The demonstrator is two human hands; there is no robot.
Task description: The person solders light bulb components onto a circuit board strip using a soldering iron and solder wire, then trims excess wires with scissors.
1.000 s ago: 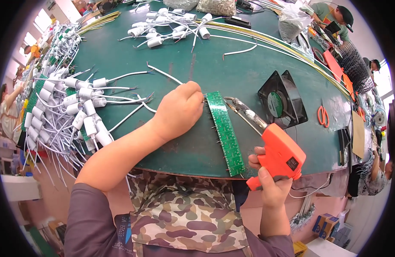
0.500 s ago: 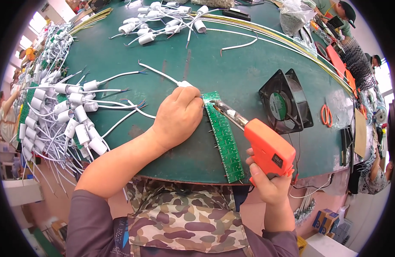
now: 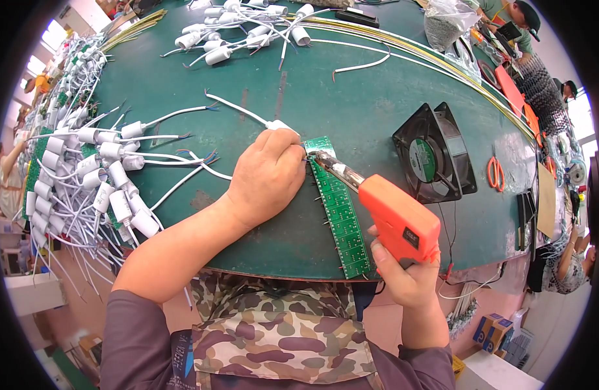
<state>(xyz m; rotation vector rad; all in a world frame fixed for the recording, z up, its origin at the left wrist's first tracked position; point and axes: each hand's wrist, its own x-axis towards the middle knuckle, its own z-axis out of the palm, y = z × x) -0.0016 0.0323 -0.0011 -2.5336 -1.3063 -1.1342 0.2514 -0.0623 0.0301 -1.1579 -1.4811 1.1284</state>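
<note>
My right hand (image 3: 407, 276) was wrapped around the handle of the orange soldering gun (image 3: 398, 211), thumb laid along the handle, the other fingers largely hidden behind it. My left hand (image 3: 267, 170) was curled closed on a white cylinder (image 3: 281, 125), its end showing just beyond the knuckles; the fingertips were out of sight, so I could not tell whether they also pinched a lead. The green circuit strip (image 3: 336, 214) lay between the two grips on the table (image 3: 182, 81), its far end just beside my left fingers. Handling, as judged: the gun was rigid and the heaviest item in hand, to be held by the handle only, well behind the metal nozzle, which was to be treated as hot. The cylinder was light, stiff and smooth, best gripped around its body; its white cable (image 3: 236, 106) was bendable, with thin, delicate wire ends. The strip was light, flat and brittle, to be held by its edges. Appearance: the gun had a blocky housing with a dark label and a darkened tip above the strip's far end; contact could not be confirmed. The strip was long and narrow, divided into repeated sections, with short pins projecting along its left edge.
</note>
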